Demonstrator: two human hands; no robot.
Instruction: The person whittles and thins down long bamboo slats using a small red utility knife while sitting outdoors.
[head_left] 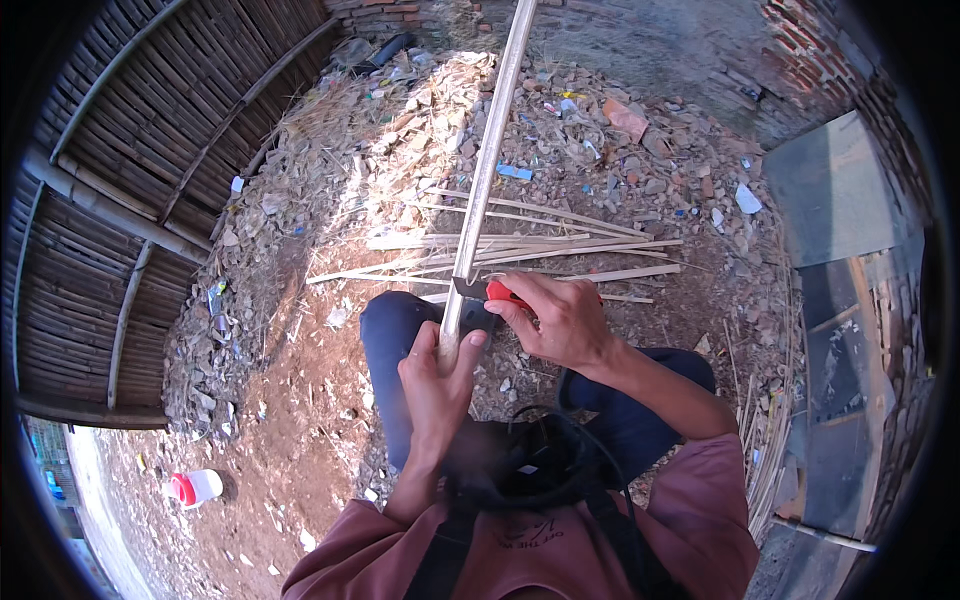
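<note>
The fingers of my left hand (436, 387) are wrapped around the near end of a long, slim, pale strip of bamboo or wood (489, 160), and the fingers of my right hand (567, 325) are clenched on the red handle (502, 292) of a knife with a short dark blade (470, 288). The blade meets the strip crosswise just beyond my left thumb; whether it has bitten in, I cannot tell. To my mind the worst risk is that edge skidding near, into my thumb, if I pull too hard or it jumps a rough spot. Because I hold only one end, the long far part could wag or twist and throw the blade off line, and too steep an angle could split the strip. It looks straight and narrow, whitish along the sides with a greyer middle, and paler at the end I hold. It runs far from beside my dark blue trousered left knee (385, 350), leaning slightly right, over loose cream-coloured flat strips (410, 242) on the brown, rubble-strewn ground (300, 385), and leaves my view at the far edge.
</note>
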